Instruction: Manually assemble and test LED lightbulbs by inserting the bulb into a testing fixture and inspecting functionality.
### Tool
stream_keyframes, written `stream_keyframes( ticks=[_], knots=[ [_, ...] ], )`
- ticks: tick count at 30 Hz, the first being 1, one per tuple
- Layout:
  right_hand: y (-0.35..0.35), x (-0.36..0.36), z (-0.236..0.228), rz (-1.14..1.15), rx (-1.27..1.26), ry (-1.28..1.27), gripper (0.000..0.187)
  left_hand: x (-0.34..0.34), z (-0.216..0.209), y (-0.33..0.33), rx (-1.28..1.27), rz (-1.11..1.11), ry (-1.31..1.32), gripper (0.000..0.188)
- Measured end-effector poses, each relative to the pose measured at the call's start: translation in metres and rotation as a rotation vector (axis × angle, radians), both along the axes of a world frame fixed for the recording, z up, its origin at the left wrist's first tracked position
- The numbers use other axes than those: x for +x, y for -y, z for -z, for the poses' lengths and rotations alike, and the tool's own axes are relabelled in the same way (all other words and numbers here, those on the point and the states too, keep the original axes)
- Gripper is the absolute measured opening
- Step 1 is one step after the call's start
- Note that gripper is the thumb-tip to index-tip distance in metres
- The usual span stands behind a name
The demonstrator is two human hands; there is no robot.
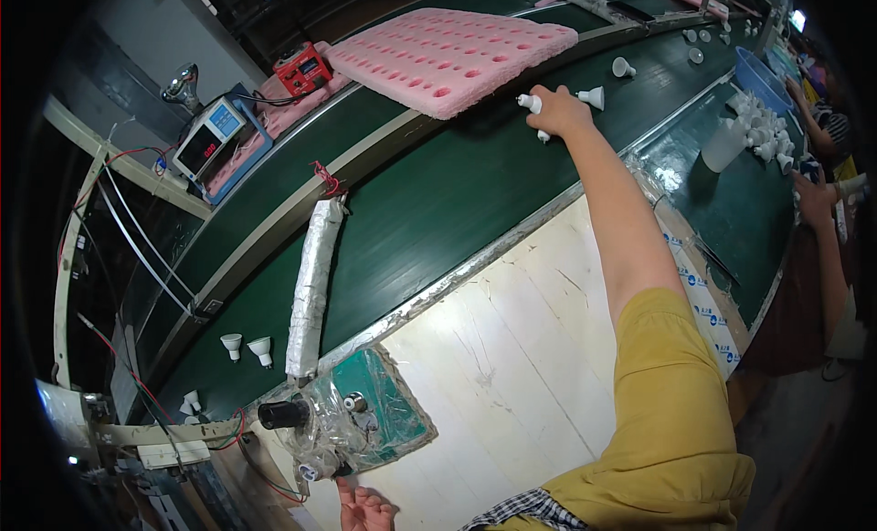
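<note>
My right hand reaches far over the green conveyor belt, its fingers closed around white spotlight bulbs. One held bulb sticks out at the fingertips, and part of another bulb shows beneath them. A third bulb is close against the hand's right side; whether it is gripped I cannot tell. My left hand is at the lower edge, palm up with loosely bent fingers and nothing visible in it. One fingertip is at the lower end of a plastic-wrapped test fixture with a black knob.
A pink foam tray with rows of holes overhangs the belt. Loose bulbs stand at left; another bulb lies beyond my hand. A foil-wrapped bar crosses the belt. At right are piled bulbs, a blue basin and a co-worker's hand.
</note>
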State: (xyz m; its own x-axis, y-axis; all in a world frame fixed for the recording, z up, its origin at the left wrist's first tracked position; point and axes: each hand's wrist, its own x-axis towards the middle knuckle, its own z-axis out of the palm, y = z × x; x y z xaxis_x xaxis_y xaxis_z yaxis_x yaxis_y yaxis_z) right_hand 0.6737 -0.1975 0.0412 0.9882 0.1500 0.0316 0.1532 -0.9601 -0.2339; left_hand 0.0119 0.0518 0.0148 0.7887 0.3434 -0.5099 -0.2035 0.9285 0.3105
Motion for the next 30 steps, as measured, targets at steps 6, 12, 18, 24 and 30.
stream_keyframes(
  ticks=[6, 12, 18, 24, 30],
  knots=[
    [-0.006, -0.067, -0.009, -0.228, 0.050, -0.018, 0.049, -0.001, 0.002, -0.001, -0.048, -0.015, 0.080, 0.045],
    [-0.036, -0.207, -0.039, -0.508, 0.666, -0.138, 0.040, -0.022, 0.036, -0.011, 0.108, 0.167, 0.298, 0.062],
    [-0.084, -0.407, -0.053, -0.803, 1.010, -0.483, 0.040, 0.042, -0.023, 0.052, 0.154, 0.458, 0.242, 0.086],
    [-0.093, -0.503, -0.043, -1.023, 0.842, -0.602, 0.032, 0.029, -0.012, 0.062, 0.003, 0.413, 0.075, 0.066],
    [-0.090, -0.498, -0.035, -0.943, 0.865, -0.585, 0.034, 0.010, -0.010, 0.049, 0.099, 0.446, 0.175, 0.058]
  ],
)
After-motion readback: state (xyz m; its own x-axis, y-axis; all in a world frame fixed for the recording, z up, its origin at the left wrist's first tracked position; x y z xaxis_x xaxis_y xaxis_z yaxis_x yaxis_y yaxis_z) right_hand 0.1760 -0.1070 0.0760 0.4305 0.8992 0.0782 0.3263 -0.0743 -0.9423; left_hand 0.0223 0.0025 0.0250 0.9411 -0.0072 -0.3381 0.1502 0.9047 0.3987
